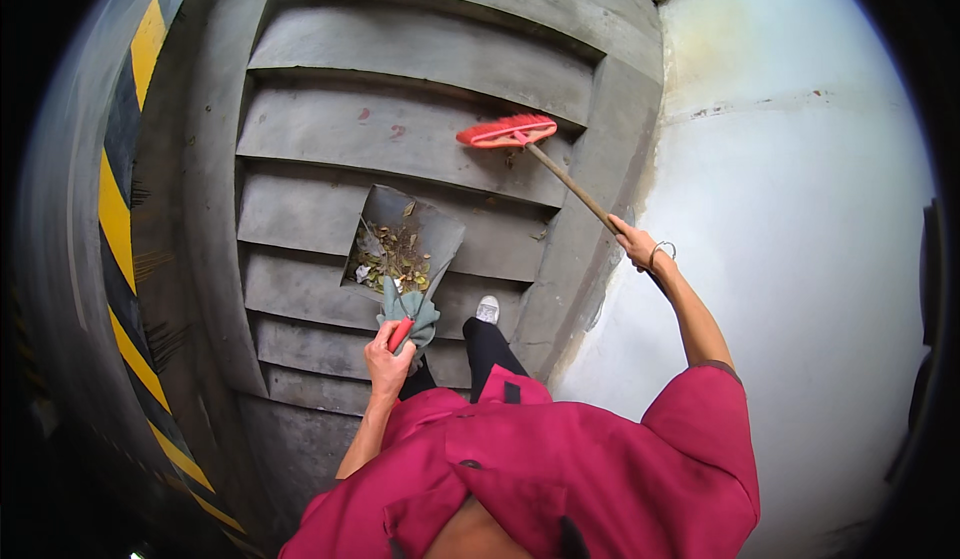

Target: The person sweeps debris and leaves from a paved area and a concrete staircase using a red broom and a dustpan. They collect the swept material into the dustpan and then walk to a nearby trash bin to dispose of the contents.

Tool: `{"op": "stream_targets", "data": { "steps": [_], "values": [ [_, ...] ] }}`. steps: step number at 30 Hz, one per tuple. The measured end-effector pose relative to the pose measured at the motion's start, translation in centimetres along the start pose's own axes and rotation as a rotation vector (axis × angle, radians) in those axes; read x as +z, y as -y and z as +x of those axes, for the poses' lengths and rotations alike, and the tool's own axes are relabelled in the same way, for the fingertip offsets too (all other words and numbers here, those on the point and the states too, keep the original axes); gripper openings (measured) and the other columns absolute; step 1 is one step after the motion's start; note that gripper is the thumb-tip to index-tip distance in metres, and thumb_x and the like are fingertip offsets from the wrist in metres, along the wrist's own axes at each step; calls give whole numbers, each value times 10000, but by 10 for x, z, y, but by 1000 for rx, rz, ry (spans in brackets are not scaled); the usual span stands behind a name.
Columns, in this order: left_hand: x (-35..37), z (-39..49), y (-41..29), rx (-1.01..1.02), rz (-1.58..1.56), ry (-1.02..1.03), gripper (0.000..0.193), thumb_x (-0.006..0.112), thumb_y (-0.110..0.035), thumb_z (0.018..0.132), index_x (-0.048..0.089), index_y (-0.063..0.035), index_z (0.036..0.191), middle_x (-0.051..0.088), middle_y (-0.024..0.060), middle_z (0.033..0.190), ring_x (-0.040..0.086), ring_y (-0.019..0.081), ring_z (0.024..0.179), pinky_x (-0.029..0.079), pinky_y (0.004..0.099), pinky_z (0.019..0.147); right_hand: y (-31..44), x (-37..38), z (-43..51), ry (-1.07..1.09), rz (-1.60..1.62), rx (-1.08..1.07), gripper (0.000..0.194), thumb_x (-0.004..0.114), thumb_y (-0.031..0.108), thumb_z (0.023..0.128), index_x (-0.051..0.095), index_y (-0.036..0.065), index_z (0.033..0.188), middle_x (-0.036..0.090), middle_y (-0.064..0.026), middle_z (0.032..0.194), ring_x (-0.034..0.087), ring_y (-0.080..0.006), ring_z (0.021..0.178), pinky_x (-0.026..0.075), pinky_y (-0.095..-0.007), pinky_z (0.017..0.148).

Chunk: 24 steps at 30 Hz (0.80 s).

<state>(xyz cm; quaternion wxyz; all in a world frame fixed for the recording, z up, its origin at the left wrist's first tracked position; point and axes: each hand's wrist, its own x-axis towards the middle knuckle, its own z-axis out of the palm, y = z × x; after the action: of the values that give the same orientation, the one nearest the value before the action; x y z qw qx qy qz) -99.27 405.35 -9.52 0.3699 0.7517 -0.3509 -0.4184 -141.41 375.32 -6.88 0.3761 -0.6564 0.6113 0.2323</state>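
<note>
My right hand [636, 244] grips the wooden handle [574, 186] of a broom. Its red bristle head [508, 132] is over a stair tread on the right, close to a few dry leaves [511, 158]. In my left hand [390, 358] are the red grip [400, 334] of a metal dustpan [442, 230] and a grey-green cloth [424, 319]. The pan holds dry leaves [405, 255], dirt and crumpled white scraps [363, 272]. It is in front of me over the steps; whether it touches them I cannot tell.
Concrete steps [315, 124] run up ahead, bordered by a raised concrete edge [626, 109]. A white wall [780, 259] rises on the right. Yellow and black stripes [116, 199] mark the left side. My shoe [487, 309] is on a step; small leaves [540, 235] lie nearby.
</note>
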Motion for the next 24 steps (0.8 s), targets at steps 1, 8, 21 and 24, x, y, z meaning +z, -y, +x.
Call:
{"op": "stream_targets", "data": {
  "steps": [1,8,21,24],
  "values": [
    [13,1,-6,9,0,9,244,601,-85,678,597,-25,915,612,142,753,611,264,644,468,330,625,-15,-1,3,-17,77,36,497,419,186,940,293,265,1414,590,-189,764,553,-260,490,482,-396,440],
    [111,9,-35,61,74,45,254,597,-107,691,593,-22,930,603,147,755,599,257,639,459,336,627,-77,84,19,-6,434,280,536,422,229,943,227,306,1436,518,-138,650,466,-197,405,444,-351,373],
    [254,29,-53,7,-30,88,268,608,-111,736,550,-27,984,519,43,697,465,111,639,409,267,604,-130,114,1,2,477,195,635,466,170,889,139,193,1433,564,-166,648,524,-237,397,447,-372,355],
    [283,29,-50,20,-2,90,284,617,-143,727,543,-29,976,519,87,689,479,148,625,423,301,612,-134,159,-57,167,796,126,503,472,99,865,254,94,1319,487,-94,570,484,-183,386,401,-335,340]
  ]
}}
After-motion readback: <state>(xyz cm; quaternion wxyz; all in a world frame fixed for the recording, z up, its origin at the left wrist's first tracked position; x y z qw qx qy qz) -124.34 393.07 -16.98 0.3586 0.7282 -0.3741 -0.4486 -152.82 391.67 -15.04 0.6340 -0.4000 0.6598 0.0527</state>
